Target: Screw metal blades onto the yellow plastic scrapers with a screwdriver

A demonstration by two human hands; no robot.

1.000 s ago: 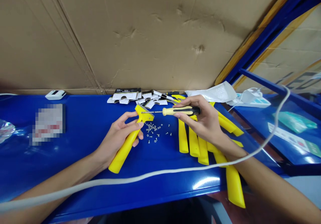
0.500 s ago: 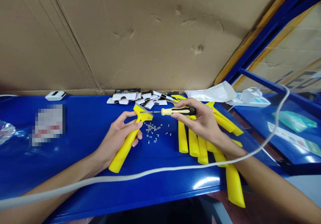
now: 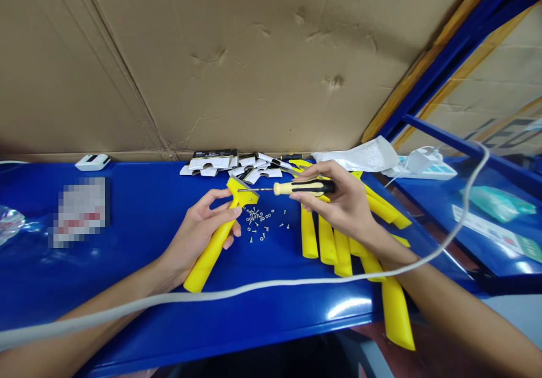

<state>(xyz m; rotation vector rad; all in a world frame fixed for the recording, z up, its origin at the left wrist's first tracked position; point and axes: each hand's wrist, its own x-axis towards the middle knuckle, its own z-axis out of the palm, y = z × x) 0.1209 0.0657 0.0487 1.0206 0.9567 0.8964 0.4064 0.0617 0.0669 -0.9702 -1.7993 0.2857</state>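
My left hand point(image 3: 199, 234) is wrapped around the handle of a yellow scraper point(image 3: 215, 237), holding its head up just above the blue desk point(image 3: 139, 208). My right hand point(image 3: 342, 203) grips a screwdriver point(image 3: 302, 187) by its yellow-and-black handle, the shaft lying level with its tip at the scraper's head. Just right of the scraper's head, a scatter of small screws point(image 3: 258, 220) lies on the desk. Further right of the scraper lie more yellow handles point(image 3: 330, 242) in a row, and behind it some packaging cards point(image 3: 224, 162). A white cable point(image 3: 254, 290) crosses in front of the scraper.
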